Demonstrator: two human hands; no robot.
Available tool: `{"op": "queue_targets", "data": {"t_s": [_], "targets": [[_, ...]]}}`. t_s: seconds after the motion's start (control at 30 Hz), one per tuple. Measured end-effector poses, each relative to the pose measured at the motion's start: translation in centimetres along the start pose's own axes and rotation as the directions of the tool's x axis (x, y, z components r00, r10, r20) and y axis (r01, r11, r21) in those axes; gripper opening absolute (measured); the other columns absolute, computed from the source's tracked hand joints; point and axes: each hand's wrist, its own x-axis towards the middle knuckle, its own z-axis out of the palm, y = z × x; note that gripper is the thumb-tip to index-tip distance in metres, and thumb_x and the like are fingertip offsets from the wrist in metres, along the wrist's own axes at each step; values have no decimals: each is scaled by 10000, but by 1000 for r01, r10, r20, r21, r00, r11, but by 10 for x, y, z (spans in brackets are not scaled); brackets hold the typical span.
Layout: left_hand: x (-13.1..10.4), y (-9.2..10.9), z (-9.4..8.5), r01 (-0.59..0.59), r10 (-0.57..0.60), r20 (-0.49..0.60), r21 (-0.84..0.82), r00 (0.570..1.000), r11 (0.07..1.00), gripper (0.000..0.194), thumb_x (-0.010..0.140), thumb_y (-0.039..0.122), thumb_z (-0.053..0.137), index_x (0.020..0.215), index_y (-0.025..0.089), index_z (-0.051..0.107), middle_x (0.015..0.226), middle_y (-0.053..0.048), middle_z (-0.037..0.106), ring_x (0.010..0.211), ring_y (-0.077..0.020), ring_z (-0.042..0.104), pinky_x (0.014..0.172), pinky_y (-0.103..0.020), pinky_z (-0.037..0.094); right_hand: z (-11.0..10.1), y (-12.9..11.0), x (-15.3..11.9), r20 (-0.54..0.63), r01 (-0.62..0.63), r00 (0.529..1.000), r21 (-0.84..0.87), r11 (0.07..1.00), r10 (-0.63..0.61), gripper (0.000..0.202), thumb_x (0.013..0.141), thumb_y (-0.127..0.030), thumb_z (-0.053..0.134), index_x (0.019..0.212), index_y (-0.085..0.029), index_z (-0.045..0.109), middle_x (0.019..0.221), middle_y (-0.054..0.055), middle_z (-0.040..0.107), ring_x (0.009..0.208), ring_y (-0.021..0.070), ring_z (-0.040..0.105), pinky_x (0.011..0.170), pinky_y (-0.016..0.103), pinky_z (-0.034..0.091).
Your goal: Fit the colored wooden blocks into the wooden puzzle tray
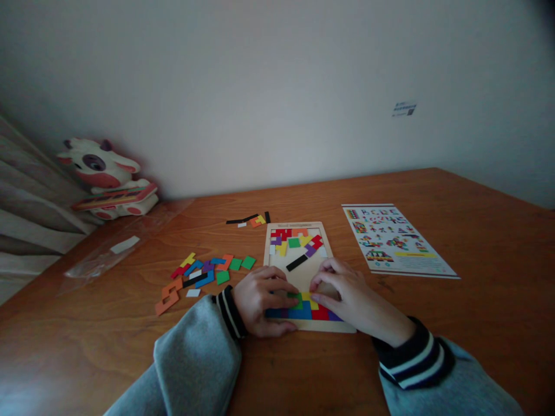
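A wooden puzzle board (312, 327) lies before me, with coloured pieces along its bottom rows and more near its top. My left hand (265, 300) rests over the board's lower left, fingers apart, fingertips touching a green piece (297, 301). On the right side, my right hand (340, 292) has thumb and fingertips close together at a yellow piece (313, 303); whether it grips the piece is unclear. A black bar (297, 263) lies tilted in the board's middle, below a green square (293, 242).
Loose coloured pieces (223, 277) are scattered left of the board, and a few (255, 221) lie behind it. A printed sheet (401, 240) is at the right. A plastic bag (93, 257) and a cow toy (113, 179) stand at the far left by the curtain.
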Motion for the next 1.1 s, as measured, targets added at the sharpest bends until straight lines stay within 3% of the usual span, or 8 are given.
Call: {"op": "queue_targets", "data": {"t_s": [0.17, 0.27, 0.37, 0.5, 0.6, 0.8, 1.0, 1.1], "targets": [[0, 0, 1, -9, 9, -10, -11, 1000, 1000, 343, 810, 464, 680, 1006, 187, 729, 1020, -96, 737, 928, -243, 607, 792, -385, 533, 3, 0, 0, -51, 32, 998, -13, 999, -33, 80, 887, -316, 632, 886, -270, 698, 1060, 38, 590, 1055, 241, 581, 905, 432, 448], [0, -1, -1, 11, -12, -24, -32, 1000, 999, 424, 806, 474, 686, 1108, 176, 694, 1001, -102, 738, 918, -243, 612, 801, -385, 535, 4, 1, 0, -75, 49, 996, -41, 998, -52, 107, 910, -319, 598, 895, -264, 688, 1051, 41, 598, 1039, 236, 589, 884, 419, 459], [-3, -5, -5, 103, -106, -59, -48, 993, 994, 557, 802, 482, 682, 1237, 139, 621, 1009, -125, 723, 925, -252, 608, 827, -398, 531, 4, 2, -1, -81, 64, 994, -59, 996, -68, 108, 927, -292, 568, 909, -258, 669, 1036, 42, 603, 1024, 233, 592, 872, 415, 459], [-7, -12, -8, 233, -230, -102, 15, 968, 972, 351, 887, 310, 560, 1189, 152, 642, 1008, -118, 714, 935, -236, 606, 850, -393, 514, 5, 2, -1, -86, 85, 992, -81, 993, -92, 104, 931, -290, 556, 910, -255, 652, 1024, 43, 608, 995, 231, 600, 860, 411, 462], [-7, -16, -6, 334, -322, -125, 87, 938, 939, 304, 899, 242, 514, 1159, 169, 653, 1082, -113, 695, 1002, -234, 600, 905, -408, 488, 5, 0, 0, -94, 88, 991, -105, 991, -98, 103, 929, -297, 553, 902, -249, 640, 1017, 48, 617, 978, 241, 607, 839, 423, 461], [-8, -18, -3, 490, -479, -102, 171, 872, 855, 375, 934, 335, 505, 1258, 170, 596, 1268, -119, 621, 1118, -270, 561, 960, -455, 463, 1, 6, 4, -121, 106, 986, -60, 993, -112, 110, 942, -253, 504, 920, -234, 611, 953, 45, 663, 889, 217, 638, 803, 393, 484], [-8, -14, -2, 511, -510, -63, 209, 858, 834, 418, 981, 397, 428, 1301, 164, 561, 1337, -125, 583, 1220, -287, 510, 996, -482, 424, -12, 20, 37, -162, 198, 962, -150, 969, -222, 183, 929, -266, 519, 1067, -236, 635, 1077, 71, 662, 963, 228, 642, 860, 406, 508], [-9, -14, -1, 502, -500, -64, 204, 863, 840, 421, 969, 395, 448, 1307, 168, 557, 1312, -127, 597, 1206, -290, 521, 989, -481, 412, -16, 19, 60, -108, 285, 947, -150, 947, -303, 259, 901, -351, 591, 1134, -247, 639, 1116, 67, 653, 1048, 231, 620, 920, 412, 502]]}}
